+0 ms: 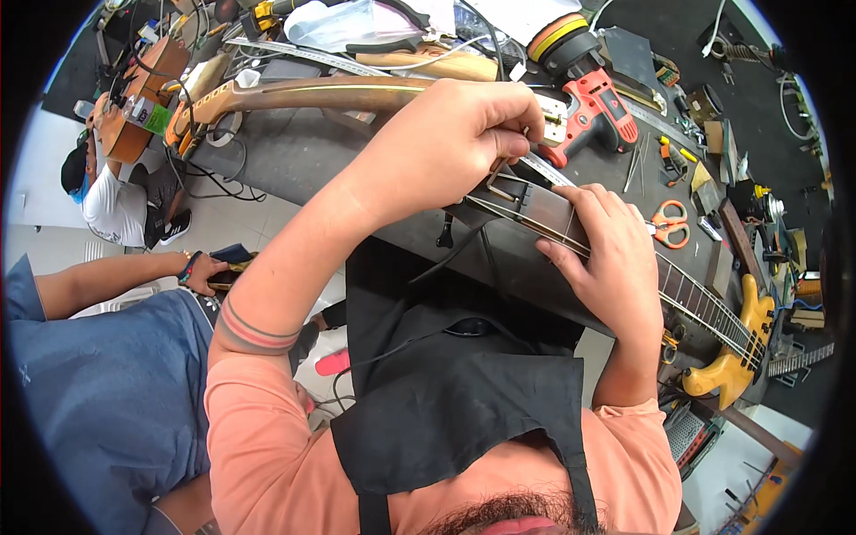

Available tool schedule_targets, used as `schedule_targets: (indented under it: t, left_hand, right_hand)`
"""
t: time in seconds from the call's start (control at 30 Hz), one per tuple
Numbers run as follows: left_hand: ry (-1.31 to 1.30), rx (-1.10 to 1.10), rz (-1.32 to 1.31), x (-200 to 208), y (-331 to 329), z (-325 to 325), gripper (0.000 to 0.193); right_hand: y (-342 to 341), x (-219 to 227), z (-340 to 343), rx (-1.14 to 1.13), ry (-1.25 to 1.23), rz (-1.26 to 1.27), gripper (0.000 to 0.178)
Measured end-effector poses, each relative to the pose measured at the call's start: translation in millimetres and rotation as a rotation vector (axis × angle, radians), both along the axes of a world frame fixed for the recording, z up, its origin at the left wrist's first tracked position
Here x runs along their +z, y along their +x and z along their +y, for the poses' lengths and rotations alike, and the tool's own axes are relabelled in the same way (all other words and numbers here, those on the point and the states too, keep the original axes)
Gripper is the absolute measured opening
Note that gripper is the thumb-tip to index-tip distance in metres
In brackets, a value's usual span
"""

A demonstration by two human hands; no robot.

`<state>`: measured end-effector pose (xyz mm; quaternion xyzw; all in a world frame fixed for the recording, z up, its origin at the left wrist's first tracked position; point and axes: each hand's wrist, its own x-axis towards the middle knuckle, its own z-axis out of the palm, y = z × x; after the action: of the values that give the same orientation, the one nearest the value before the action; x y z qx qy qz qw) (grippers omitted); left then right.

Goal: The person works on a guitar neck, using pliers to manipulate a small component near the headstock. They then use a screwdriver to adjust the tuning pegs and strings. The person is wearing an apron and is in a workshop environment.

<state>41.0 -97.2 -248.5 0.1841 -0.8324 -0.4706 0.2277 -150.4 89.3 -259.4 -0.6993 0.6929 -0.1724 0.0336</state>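
A yellow-bodied electric bass (733, 370) lies across the bench edge, its fretted neck (700, 299) running toward me and its dark headstock end below my left hand. My left hand (468, 129) is closed, with thumb and forefinger pinching a thin bent metal rod like a hex key (510, 189) over that end; its tip is hard to make out. My right hand (615, 254) wraps the neck, fingers on the far side and thumb on the near side. A black tuning peg (445, 232) sticks out below the left hand.
Behind my hands lie a red sander (596, 107), a steel ruler (299, 55) and another dark wooden guitar neck (312, 95). Orange-handled scissors (675, 223) rest by my right hand. A person in blue (107, 374) is close on my left; another person in white (116, 209) is farther off.
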Motion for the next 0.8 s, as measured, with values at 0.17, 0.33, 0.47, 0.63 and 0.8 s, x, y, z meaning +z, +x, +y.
schedule_targets:
  t: [0.17,0.33,0.47,0.63,0.8]
  left_hand:
    - [0.103,0.084,0.061,-7,6,10,0.012]
    - [-0.196,0.198,0.082,-8,0,20,0.013]
    - [-0.416,0.154,0.232,-18,14,35,0.013]
    - [-0.576,0.043,0.361,-44,41,48,0.025]
    - [-0.817,0.045,0.340,-53,48,42,0.022]
  right_hand:
    - [-2,-4,-1,0.013,-0.027,0.004,0.052]
    - [-2,-8,-2,0.017,-0.056,0.014,0.053]
    - [-4,-10,0,0.022,-0.071,0.011,0.053]
    - [-4,-10,2,0.015,-0.082,-0.009,0.053]
    - [-5,-9,2,0.008,-0.071,-0.027,0.054]
